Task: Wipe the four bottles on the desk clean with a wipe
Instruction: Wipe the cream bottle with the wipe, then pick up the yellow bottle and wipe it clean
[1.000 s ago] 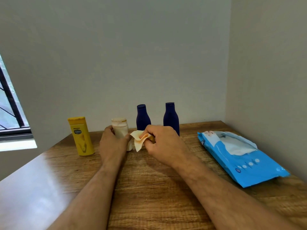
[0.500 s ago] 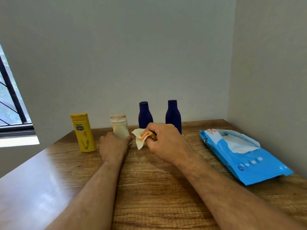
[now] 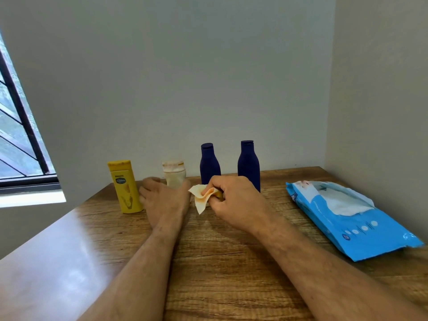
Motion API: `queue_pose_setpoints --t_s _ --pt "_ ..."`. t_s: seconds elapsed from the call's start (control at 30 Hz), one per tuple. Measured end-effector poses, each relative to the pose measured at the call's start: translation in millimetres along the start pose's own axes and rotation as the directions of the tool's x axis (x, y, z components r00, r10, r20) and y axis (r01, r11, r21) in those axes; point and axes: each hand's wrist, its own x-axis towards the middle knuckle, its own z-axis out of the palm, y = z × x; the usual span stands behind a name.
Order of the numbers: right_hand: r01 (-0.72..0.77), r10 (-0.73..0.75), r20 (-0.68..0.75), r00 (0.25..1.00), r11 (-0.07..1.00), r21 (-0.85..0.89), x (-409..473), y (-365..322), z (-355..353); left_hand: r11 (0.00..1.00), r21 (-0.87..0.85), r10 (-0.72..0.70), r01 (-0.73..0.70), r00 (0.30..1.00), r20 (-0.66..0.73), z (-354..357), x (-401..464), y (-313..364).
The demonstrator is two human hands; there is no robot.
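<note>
Four bottles stand in a row at the back of the wooden desk [image 3: 220, 262]: a yellow bottle [image 3: 126, 188], a short cream bottle [image 3: 173, 176] with an orange-stained cap, and two navy bottles [image 3: 209, 165] [image 3: 249, 165]. My left hand [image 3: 164, 200] sits low in front of the cream bottle and hides its base. Its fingers and thumb are spread on either side, apart from the bottle. My right hand [image 3: 234, 205] pinches a crumpled, orange-stained wipe [image 3: 201, 199] just right of the cream bottle, in front of the left navy bottle.
A blue pack of wet wipes [image 3: 347, 218] lies on the right side of the desk with a white wipe sticking out of its opening. Walls close the back and right. A window [image 3: 18, 140] is at the left, beyond the desk's left edge.
My left hand has slid down from around the cream bottle's body to its base and loosened. The right hand has kept the wipe beside the bottle. The camera has tilted slightly.
</note>
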Motion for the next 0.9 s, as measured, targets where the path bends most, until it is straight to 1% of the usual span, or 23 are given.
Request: queue_pose_setpoints --t_s 0.07,0.13,0.2,0.27,0.37,0.43,0.5,0.57,0.63,0.7,0.8,0.87,0.9 --pt "-0.001 0.001 0.002 1.0 1.0 0.006 -0.3 -0.2 -1.4 0.989 -0.096 0.096 -0.113 0.982 -0.162 -9.7 -0.4 0.2" --pt "-0.01 0.01 0.004 1.0 1.0 0.011 -1.1 -0.2 -3.3 0.975 -0.133 0.127 -0.175 0.942 -0.309 -18.6 3.4 -1.5" --pt "-0.018 0.018 0.002 1.0 1.0 0.009 -2.1 0.1 -5.1 0.979 -0.144 0.076 -0.145 0.914 -0.399 -25.1 9.9 -6.0" --pt "-0.022 0.022 0.002 1.0 1.0 0.008 -2.7 -0.5 -6.2 0.986 -0.145 0.009 -0.079 0.903 -0.431 -28.2 16.5 -12.8" --pt "-0.025 0.025 0.004 1.0 1.0 0.007 -3.1 -1.1 -6.3 0.986 -0.165 -0.082 0.012 0.901 -0.425 -28.1 24.6 -23.6" --pt "-0.024 0.024 0.005 1.0 1.0 0.005 -3.0 -1.1 -6.2 0.981 -0.191 -0.109 0.033 0.911 -0.399 -26.7 30.3 -31.2" --pt "-0.022 0.022 0.006 1.0 1.0 0.005 -3.2 -0.8 -6.0 0.968 -0.248 -0.128 0.044 0.934 -0.335 -26.7 36.2 -39.2" --pt "-0.023 0.023 0.009 1.0 1.0 0.007 -3.0 -0.5 -5.9 0.937 -0.329 -0.209 0.12 0.946 -0.249 -26.1 47.2 -49.0" --pt "-0.026 0.026 0.016 1.0 1.0 0.014 -2.6 -0.1 -5.5 0.898 -0.386 -0.296 0.211 0.939 -0.174 -24.5 57.9 -57.1" --pt "-0.026 0.026 0.017 1.0 1.0 0.013 -2.5 -0.2 -5.0 0.887 -0.381 -0.332 0.262 0.934 -0.129 -25.3 61.4 -59.8" --pt "-0.022 0.022 0.007 1.0 1.0 0.015 -2.8 -0.1 -5.2 0.898 -0.356 -0.326 0.257 0.934 -0.147 -31.7 56.9 -53.9" --pt "-0.02 0.02 0.001 1.0 1.0 0.015 -2.6 -0.4 -6.1 0.887 -0.413 -0.3 0.204 0.937 -0.181 -40.0 51.5 -41.1" --pt "-0.018 0.018 -0.006 1.0 1.0 0.011 -2.4 -0.7 -6.7 0.871 -0.467 -0.268 0.152 0.944 -0.193 -44.9 47.9 -31.9"
